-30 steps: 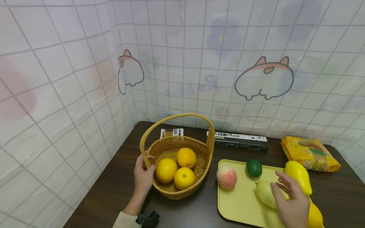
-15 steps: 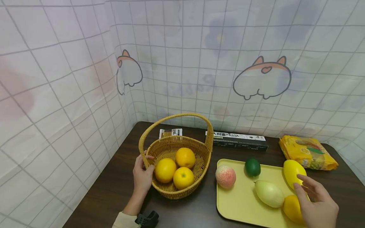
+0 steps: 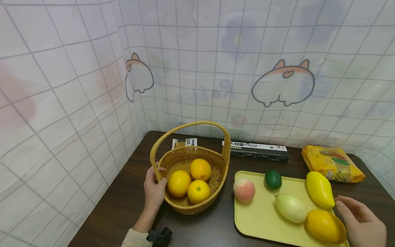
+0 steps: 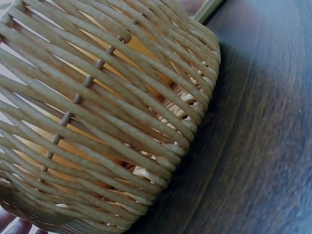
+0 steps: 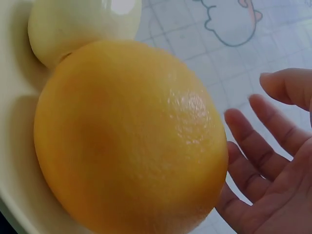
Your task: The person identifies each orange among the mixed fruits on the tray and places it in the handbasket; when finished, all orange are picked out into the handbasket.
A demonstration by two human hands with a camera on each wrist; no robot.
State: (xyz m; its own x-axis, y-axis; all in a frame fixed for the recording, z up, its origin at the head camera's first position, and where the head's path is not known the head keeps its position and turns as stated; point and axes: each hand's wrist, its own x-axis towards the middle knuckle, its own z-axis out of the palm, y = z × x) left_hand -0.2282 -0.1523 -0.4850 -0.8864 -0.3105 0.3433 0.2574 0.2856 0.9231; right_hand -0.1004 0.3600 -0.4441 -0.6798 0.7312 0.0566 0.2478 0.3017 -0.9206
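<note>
My left hand (image 3: 154,190) grips the left side of a wicker basket (image 3: 188,210) where the handle meets the rim. Three oranges (image 3: 179,183) lie inside. Woven basket wall (image 4: 97,107) fills most of the left wrist view. At the right end of a yellow tray (image 3: 256,219), my right hand (image 3: 362,221) is held with loosely bent fingers and nothing in them. Nearest to it are a yellow mango (image 3: 320,189) and an orange-yellow fruit (image 3: 325,226). The right wrist view shows that fruit (image 5: 131,136) close up, beside the fingers (image 5: 253,156); contact is unclear.
A pale green fruit (image 3: 291,208), a peach (image 3: 244,190) and a dark green fruit (image 3: 273,180) also sit on the tray. Behind stand a black pasta box (image 3: 257,152), a yellow packet (image 3: 333,164) and a small packet (image 3: 184,142). A patterned cloth (image 3: 197,68) hangs behind the table.
My right hand has moved right, from over the pale green fruit to beyond the tray's right end, uncovering the fruit there. The left hand stays on the basket.
</note>
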